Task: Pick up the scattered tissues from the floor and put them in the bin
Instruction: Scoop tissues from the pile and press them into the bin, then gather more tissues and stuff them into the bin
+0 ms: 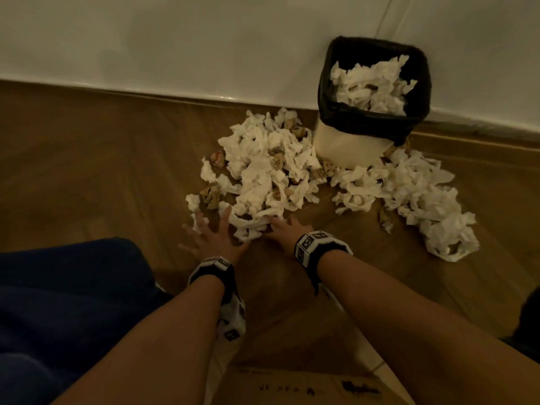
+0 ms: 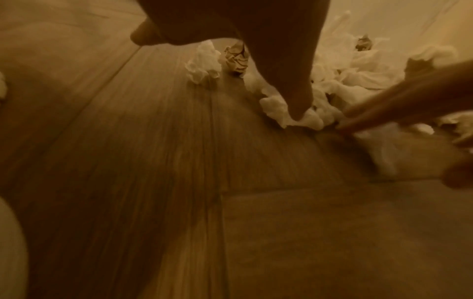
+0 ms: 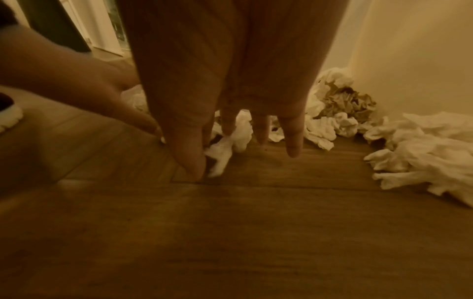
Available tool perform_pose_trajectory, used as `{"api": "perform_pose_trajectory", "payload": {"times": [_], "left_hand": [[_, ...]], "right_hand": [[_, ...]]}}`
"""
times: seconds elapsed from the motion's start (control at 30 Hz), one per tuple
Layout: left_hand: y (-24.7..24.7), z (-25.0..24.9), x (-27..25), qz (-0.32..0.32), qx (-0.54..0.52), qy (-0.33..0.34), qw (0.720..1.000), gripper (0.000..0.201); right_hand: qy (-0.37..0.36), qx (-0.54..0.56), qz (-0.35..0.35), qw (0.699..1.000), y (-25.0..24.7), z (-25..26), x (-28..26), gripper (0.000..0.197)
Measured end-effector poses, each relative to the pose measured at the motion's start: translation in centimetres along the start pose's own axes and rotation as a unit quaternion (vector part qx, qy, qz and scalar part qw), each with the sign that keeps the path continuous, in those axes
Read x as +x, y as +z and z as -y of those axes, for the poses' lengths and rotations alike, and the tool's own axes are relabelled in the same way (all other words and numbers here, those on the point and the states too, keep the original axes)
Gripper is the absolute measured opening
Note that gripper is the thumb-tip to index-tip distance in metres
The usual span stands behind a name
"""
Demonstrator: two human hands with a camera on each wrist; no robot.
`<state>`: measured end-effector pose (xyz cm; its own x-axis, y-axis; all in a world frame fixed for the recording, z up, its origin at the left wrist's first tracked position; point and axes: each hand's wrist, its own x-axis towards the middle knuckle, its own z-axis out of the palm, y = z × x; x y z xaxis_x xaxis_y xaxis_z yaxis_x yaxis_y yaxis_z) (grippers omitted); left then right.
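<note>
Tissues [image 1: 263,168] lie crumpled in a white heap on the wooden floor [image 1: 87,159], just left of the bin [image 1: 368,112]; a second heap [image 1: 420,197] spreads in front of and to the right of the bin. Small brown paper balls [image 1: 211,197] are mixed among both heaps. The bin stands against the white wall [image 1: 175,45], has a black liner, and already holds a mass of tissues reaching near its rim.

Left hand [image 1: 214,239]: fingers spread and straight, palm down at the near edge of the left heap, one fingertip [image 2: 298,113] pressing into a tissue. It grasps nothing.

Right hand [image 1: 285,232]: fingers extended, released, tips at the same near edge, touching a tissue strand [image 3: 225,145]. Both wrists carry black-and-white marker bands [image 1: 318,249].
</note>
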<state>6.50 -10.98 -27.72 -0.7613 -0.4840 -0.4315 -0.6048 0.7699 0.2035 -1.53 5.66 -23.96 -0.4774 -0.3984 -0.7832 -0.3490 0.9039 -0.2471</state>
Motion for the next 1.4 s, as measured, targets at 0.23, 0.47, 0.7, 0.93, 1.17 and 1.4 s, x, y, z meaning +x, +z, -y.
{"api": "perform_pose_trajectory", "payload": {"times": [0.23, 0.47, 0.7, 0.93, 1.17, 1.4], "left_hand": [[-0.4, 1.2, 1.5, -0.004, -0.049, -0.011, 0.999, 0.079], [-0.3, 0.8, 1.8, -0.02, -0.083, -0.025, 0.996, 0.022], [0.1, 0.5, 1.9, -0.036, -0.156, -0.013, 0.987, 0.031], [-0.1, -0.3, 1.5, -0.053, -0.172, -0.028, 0.983, 0.02], [0.3, -0.6, 1.2, -0.085, -0.203, -0.025, 0.975, 0.018], [0.1, -0.4, 1.4, -0.051, -0.149, 0.014, 0.987, 0.028]], "right_hand": [[0.056, 0.021, 0.016, 0.998, -0.3, 0.7, 0.1, 0.042], [0.059, -0.022, -0.031, 0.998, 1.2, -1.2, -0.8, 0.054], [-0.092, -0.116, -0.119, 0.982, 2.2, -1.5, -1.3, 0.086], [-0.121, -0.068, -0.036, 0.99, 3.1, -0.7, -0.3, 0.051], [-0.029, 0.039, -0.054, 0.997, 3.0, -1.7, -1.1, 0.036], [0.088, 0.217, -0.187, 0.954, 2.2, -4.2, -1.9, 0.035]]}}
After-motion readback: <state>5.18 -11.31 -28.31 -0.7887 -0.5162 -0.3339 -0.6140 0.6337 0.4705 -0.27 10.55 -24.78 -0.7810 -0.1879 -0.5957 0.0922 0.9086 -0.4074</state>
